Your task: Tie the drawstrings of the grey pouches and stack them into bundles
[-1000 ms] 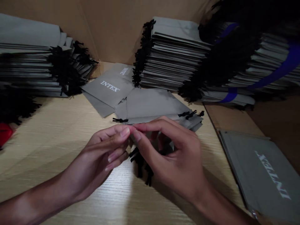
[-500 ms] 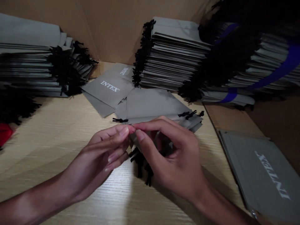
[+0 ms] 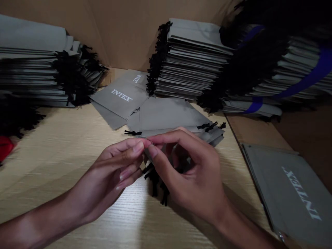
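Observation:
My left hand [image 3: 116, 173] and my right hand [image 3: 189, 176] meet above the wooden table [image 3: 64, 155], fingertips pinched together on the top edge of a grey drawstring pouch [image 3: 178, 152], which my right hand mostly hides. Its black cords [image 3: 157, 183] dangle below my fingers. Just beyond my hands lies a small pile of flat grey pouches [image 3: 168, 116] with black cord ends.
Tall stacks of grey pouches stand at the far left [image 3: 33, 65], centre back [image 3: 192, 62] and right, the right one [image 3: 285, 69] with blue bands. Two INTEX-printed pouches [image 3: 121, 98] lie behind. Another printed pouch [image 3: 293, 193] lies at right. Cardboard walls [image 3: 124, 27] surround. A red object [image 3: 5, 147] sits at the left edge.
My right thumb and fingers have shifted slightly on the pouch edge; otherwise the hands stay in place.

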{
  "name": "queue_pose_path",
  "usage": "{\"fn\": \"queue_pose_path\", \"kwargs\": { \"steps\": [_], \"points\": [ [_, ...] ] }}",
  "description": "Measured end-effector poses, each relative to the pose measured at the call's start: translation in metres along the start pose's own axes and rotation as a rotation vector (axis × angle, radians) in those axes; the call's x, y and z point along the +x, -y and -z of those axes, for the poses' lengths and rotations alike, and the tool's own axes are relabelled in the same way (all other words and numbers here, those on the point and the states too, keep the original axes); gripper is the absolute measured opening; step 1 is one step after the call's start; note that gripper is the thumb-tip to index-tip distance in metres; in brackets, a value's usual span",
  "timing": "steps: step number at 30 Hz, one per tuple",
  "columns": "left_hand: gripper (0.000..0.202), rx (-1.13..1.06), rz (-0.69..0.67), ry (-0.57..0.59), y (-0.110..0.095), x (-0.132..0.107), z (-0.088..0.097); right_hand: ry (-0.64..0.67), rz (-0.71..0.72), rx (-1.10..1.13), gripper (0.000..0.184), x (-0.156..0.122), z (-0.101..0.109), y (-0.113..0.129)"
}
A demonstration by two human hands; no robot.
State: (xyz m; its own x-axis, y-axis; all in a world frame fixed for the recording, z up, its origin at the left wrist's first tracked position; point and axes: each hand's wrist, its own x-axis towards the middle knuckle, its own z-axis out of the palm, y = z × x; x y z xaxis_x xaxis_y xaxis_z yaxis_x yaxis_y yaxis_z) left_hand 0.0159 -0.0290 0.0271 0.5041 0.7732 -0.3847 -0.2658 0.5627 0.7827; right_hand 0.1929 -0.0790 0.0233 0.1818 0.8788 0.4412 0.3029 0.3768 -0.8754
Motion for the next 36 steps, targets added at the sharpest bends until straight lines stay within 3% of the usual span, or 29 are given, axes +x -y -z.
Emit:
{"fn": "queue_pose_path", "kwargs": {
  "steps": [9,17,21,28,33,36],
  "points": [
    [0.020,0.009,-0.012,0.024,0.000,0.000,-0.001,0.001,-0.021,0.007,0.006,0.000,0.001,0.001],
    [0.027,0.033,0.007,0.011,0.001,0.001,0.002,0.014,-0.037,-0.012,0.003,0.001,0.003,-0.001],
    [0.025,0.034,-0.040,-0.044,-0.001,0.002,0.001,-0.022,-0.014,-0.067,0.009,0.010,0.014,-0.006],
    [0.042,0.079,-0.152,-0.080,-0.002,0.007,0.005,-0.092,-0.044,-0.149,0.022,0.026,0.027,-0.021],
    [0.055,0.053,-0.161,-0.066,-0.008,0.014,0.003,0.009,0.036,-0.223,0.023,0.032,0.034,-0.034],
    [0.064,0.037,-0.162,-0.030,-0.014,0.017,0.002,0.208,0.085,-0.257,0.017,0.036,0.045,-0.036]
  ]
}}
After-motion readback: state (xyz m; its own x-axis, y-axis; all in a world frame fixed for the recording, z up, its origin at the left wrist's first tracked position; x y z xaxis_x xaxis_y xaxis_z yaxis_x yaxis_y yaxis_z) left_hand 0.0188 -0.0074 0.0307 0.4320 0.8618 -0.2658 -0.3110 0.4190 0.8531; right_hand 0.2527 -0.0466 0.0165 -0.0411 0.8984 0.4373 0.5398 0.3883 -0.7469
